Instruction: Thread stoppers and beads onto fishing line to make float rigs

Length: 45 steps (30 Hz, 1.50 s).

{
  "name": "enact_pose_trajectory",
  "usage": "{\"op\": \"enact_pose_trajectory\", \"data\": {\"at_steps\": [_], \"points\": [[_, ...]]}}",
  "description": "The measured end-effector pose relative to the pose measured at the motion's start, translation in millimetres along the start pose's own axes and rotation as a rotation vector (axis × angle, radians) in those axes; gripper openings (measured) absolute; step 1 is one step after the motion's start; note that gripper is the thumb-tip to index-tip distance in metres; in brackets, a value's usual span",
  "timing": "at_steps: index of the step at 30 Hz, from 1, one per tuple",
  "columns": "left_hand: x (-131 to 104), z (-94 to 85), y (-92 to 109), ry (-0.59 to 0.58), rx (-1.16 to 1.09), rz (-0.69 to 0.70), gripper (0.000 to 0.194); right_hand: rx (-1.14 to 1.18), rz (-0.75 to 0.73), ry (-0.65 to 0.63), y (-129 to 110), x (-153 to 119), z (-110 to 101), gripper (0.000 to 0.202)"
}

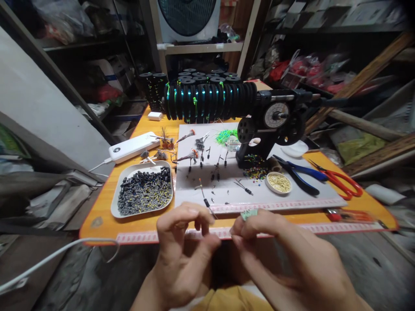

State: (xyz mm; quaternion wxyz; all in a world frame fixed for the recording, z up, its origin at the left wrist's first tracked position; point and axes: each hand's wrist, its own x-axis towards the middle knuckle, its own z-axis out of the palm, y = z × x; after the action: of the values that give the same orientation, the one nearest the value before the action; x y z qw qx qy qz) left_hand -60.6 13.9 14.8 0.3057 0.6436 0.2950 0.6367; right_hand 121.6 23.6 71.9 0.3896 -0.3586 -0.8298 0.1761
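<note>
My left hand [188,255] is at the front edge of the table, its fingers curled and its thumb apart from them. Nothing shows between its fingertips. Beside it, my right hand [285,250] has thumb and forefinger pinched together. What sits in that pinch, if anything, is too small to make out. A pale green wrap [249,214] is around a finger of this hand. Just beyond my left hand lies a small black cylinder with thin wire ends [206,202]. More such wired pieces [248,190] and tiny metal bits [213,201] are scattered on the grey board [194,194].
A white tray [113,203] of small dark cylinders stands left, near a white power bank [132,146]. A black machine [275,116] carries a ribbed roll [207,99]. Gold beads in a dish [279,183], pliers [300,175] and red-handled scissors [343,181] lie right.
</note>
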Motion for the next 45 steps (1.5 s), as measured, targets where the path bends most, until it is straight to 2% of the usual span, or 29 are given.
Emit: {"op": "enact_pose_trajectory", "data": {"at_steps": [2,4,8,12,14,17,21,22,24,27,30,33,36,38,41,45], "points": [[3.2,0.6,-3.1,-0.121,0.101,0.076,0.075,0.08,0.064,-0.037,-0.7,3.2,-5.4,0.027],[9.1,1.7,-5.0,-0.183,0.236,0.164,0.077,0.162,0.105,-0.085,-0.7,6.8,-10.6,0.026],[25.2,-2.0,-0.7,-0.193,0.45,0.318,0.049,0.187,0.127,-0.138,1.1,14.9,-18.0,0.024],[34.6,-15.7,8.0,-0.333,0.486,0.354,0.023,0.137,0.101,-0.179,3.0,21.6,-22.3,0.026],[34.5,-20.3,10.8,-0.357,0.461,0.337,0.02,0.165,0.116,-0.199,4.0,23.2,-22.0,0.024],[29.9,-19.7,14.3,-0.269,0.37,0.253,0.019,0.343,0.182,-0.165,5.8,23.1,-13.9,0.023],[20.0,-13.1,20.6,-0.061,0.197,0.041,0.02,0.648,0.224,0.078,8.5,18.9,7.9,0.024],[17.7,-12.3,22.2,-0.017,0.177,-0.004,0.018,0.646,0.183,0.144,9.4,17.4,12.4,0.025],[13.9,-12.4,24.8,0.036,0.156,-0.093,0.014,0.488,0.004,0.193,11.8,14.7,17.0,0.026],[10.6,-16.2,26.9,0.058,0.15,-0.196,0.014,0.097,-0.353,0.052,17.7,12.2,13.3,0.023],[8.8,-20.7,27.7,0.042,0.171,-0.253,0.016,-0.1,-0.513,-0.026,24.2,12.1,6.6,0.029],[7.9,-23.2,28.7,0.029,0.194,-0.282,0.016,-0.136,-0.528,-0.031,27.9,14.6,4.3,0.033],[9.1,-23.5,29.8,0.019,0.229,-0.296,0.016,-0.15,-0.515,-0.041,26.9,18.7,5.1,0.022],[11.2,-23.3,29.9,0.008,0.257,-0.311,0.015,-0.101,-0.42,-0.022,24.5,20.5,6.2,0.016],[14.8,-24.2,27.8,-0.012,0.291,-0.315,0.013,0.049,-0.237,0.037,22.8,19.4,8.5,0.019],[16.7,-26.6,22.7,-0.026,0.362,-0.272,0.013,0.013,-0.203,0.041,28.6,12.9,14.5,0.024]]}}
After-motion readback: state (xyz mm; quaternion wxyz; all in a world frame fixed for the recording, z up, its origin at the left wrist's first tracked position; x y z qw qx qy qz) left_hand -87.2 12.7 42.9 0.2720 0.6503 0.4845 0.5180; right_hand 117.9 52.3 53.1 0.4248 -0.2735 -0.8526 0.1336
